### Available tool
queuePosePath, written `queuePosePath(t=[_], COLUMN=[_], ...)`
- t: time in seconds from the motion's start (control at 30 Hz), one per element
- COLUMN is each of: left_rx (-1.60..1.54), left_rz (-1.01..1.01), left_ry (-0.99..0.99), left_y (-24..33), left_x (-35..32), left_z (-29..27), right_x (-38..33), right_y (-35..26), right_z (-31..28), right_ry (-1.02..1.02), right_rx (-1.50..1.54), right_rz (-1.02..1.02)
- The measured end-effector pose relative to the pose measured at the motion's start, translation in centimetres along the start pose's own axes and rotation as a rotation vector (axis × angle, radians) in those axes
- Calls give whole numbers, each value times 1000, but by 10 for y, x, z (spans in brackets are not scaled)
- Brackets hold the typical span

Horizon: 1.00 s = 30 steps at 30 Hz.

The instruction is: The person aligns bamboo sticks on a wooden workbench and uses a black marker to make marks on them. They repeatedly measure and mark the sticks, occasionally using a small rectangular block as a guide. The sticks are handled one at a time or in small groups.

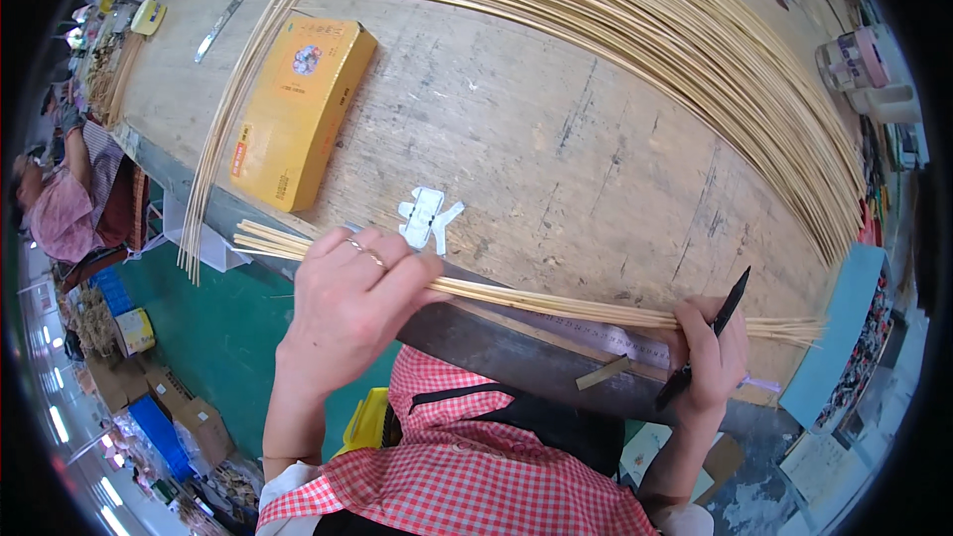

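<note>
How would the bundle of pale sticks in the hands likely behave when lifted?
The bundle of pale sticks is probably light, being a few slender rods. It may flex, given their length and thinness. Its ends would likely splay, since they fan out past the left hand and right hand.

The long, thin sticks [556, 303] are pale straw-yellow, the slim pointed tool [733, 300] black, the person's cloth apron [476, 491] red-and-white checked, the long rectangular box [288, 114] golden yellow, the floor [213, 333] green.
</note>
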<state>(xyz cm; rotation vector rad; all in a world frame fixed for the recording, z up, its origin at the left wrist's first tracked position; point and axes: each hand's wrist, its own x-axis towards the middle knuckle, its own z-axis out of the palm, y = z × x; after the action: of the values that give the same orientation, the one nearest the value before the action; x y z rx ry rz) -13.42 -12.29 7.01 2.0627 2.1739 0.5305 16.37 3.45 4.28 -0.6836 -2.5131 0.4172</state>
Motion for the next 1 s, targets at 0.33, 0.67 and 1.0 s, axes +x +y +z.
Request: queuePosePath(t=[0.33,0.67,1.0], left_rx=[-28,-57,-96], left_rz=[-72,-44,21], left_ry=[121,89,-9], left_y=[-3,-2,-9], left_x=[-5,4,23], left_z=[16,22,47], right_x=[16,3,-11], right_y=[-2,8,21], right_z=[-5,-1,2], right_ry=[139,140,34], right_rx=[-62,-51,-48], right_rz=[-41,-26,60])
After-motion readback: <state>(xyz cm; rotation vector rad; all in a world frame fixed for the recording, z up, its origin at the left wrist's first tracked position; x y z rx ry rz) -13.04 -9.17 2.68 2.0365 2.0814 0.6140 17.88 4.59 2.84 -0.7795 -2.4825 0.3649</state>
